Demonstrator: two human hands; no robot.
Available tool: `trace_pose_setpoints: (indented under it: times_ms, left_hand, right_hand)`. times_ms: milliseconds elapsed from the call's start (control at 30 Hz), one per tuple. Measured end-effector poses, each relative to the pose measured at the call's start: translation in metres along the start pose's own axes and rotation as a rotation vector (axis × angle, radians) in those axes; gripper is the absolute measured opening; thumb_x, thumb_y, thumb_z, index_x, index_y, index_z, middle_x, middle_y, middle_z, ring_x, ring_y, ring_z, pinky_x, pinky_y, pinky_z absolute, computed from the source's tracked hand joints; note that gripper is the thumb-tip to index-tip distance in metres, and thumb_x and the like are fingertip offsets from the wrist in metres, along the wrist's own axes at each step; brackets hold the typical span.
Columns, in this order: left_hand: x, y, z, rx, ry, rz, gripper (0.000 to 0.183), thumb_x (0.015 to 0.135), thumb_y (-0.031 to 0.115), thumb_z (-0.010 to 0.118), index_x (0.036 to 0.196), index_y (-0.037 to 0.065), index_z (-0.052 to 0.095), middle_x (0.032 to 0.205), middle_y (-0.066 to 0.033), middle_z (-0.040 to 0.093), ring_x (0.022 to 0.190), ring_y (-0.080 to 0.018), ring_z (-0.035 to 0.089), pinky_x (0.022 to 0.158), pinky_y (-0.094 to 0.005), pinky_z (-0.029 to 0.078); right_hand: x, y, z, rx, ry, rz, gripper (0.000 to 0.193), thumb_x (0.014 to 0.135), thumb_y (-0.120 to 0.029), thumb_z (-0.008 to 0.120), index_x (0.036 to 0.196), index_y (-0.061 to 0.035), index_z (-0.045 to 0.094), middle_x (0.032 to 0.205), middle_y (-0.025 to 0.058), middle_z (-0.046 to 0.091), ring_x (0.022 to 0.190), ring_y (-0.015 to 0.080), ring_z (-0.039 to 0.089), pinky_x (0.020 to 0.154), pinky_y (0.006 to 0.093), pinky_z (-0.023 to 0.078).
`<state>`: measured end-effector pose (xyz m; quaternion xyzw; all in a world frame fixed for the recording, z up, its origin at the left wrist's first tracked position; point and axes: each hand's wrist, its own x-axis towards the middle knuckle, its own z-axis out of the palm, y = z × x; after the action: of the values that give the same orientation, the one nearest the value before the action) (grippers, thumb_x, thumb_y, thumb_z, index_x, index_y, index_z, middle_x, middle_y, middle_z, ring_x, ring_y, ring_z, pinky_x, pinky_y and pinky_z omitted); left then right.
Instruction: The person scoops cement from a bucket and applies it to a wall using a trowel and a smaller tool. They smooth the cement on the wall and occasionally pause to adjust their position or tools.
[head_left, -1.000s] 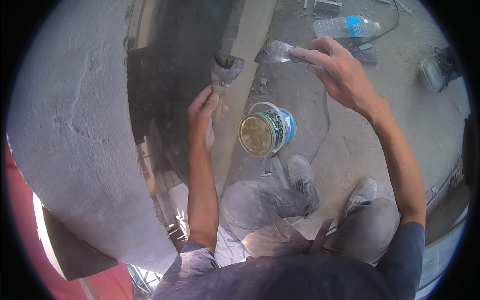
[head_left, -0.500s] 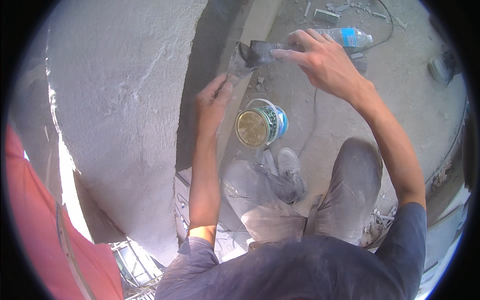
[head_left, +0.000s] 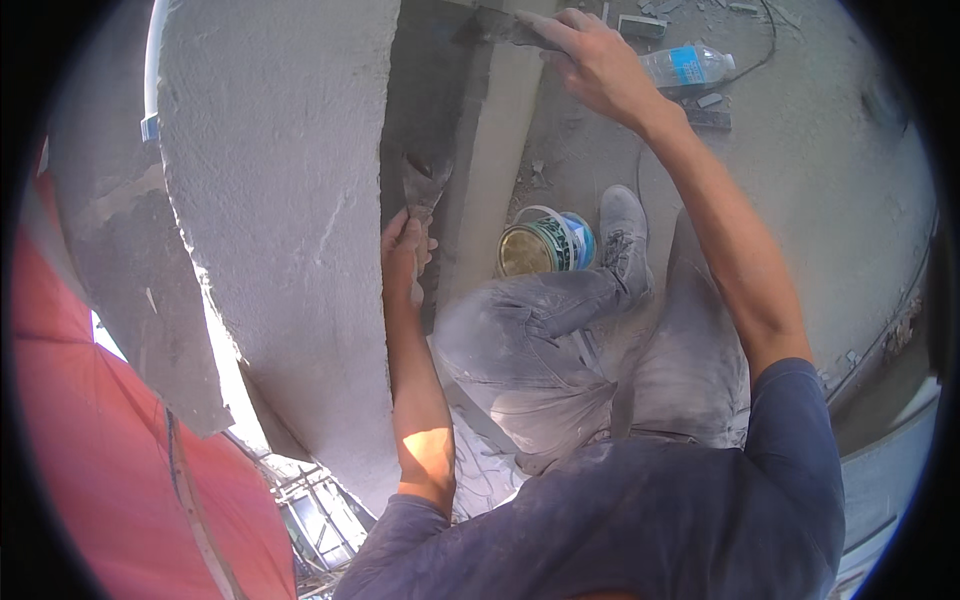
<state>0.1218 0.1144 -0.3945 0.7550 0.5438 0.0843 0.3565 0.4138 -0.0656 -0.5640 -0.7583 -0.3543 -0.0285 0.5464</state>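
Note:
My left hand (head_left: 405, 248) grips the handle of a small putty knife (head_left: 425, 180), whose mortar-caked blade points up along the dark grey side face of a rough concrete wall (head_left: 280, 180). My right hand (head_left: 590, 60) reaches far forward and holds a wider trowel (head_left: 500, 28), its blade lying against the dark wet strip (head_left: 440, 90) near the top of the picture. An open round tin (head_left: 535, 245) with tan paste stands on the ground by my foot.
A clear plastic water bottle (head_left: 690, 65) lies on the dusty concrete floor beyond my right hand, beside a cable and bits of rubble. My grey shoe (head_left: 625, 235) and dusty trousers fill the middle. A red surface (head_left: 90, 440) fills the lower left.
My right hand has moved further forward and left with the trowel, onto the dark strip. The left hand has dropped lower along the wall's edge. The view has shifted right.

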Motion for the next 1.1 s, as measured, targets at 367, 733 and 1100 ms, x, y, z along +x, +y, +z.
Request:
trace_pose_setpoints:
  times_ms: [367, 733, 1100]
  left_hand:
    - [0.031, -0.014, 0.003, -0.121, 0.125, 0.191, 0.042, 0.113, 0.021, 0.064, 0.15, 0.0, 0.062, 0.131, -0.0089, 0.071, 0.104, -0.0187, 0.067, 0.091, -0.0341, 0.054]
    - [0.055, -0.054, -0.021, -0.413, 0.057, 0.075, 0.048, 0.115, 0.021, 0.063, 0.158, 0.002, 0.053, 0.143, -0.0091, 0.06, 0.125, -0.0194, 0.059, 0.105, -0.0381, 0.051]
    - [0.063, -0.058, -0.02, -0.28, 0.123, 0.056, 0.045, 0.111, 0.025, 0.067, 0.149, 0.002, 0.056, 0.132, -0.0087, 0.065, 0.107, -0.021, 0.064, 0.092, -0.0371, 0.053]
  right_hand:
    - [0.096, -0.013, 0.206, 0.38, 0.197, 0.062, 0.063, 0.093, -0.001, 0.067, 0.149, -0.0289, 0.06, 0.135, 0.0005, 0.07, 0.133, 0.0271, 0.064, 0.11, 0.0555, 0.047]
    - [0.188, -0.054, 0.288, 0.444, 0.17, -0.156, 0.059, 0.098, -0.001, 0.067, 0.149, -0.0303, 0.059, 0.129, 0.0005, 0.068, 0.136, 0.0264, 0.063, 0.126, 0.0627, 0.039]
    - [0.232, -0.059, 0.3, 0.416, 0.333, -0.308, 0.051, 0.097, -0.002, 0.068, 0.141, -0.0269, 0.071, 0.132, 0.0009, 0.07, 0.133, 0.025, 0.062, 0.118, 0.048, 0.049]
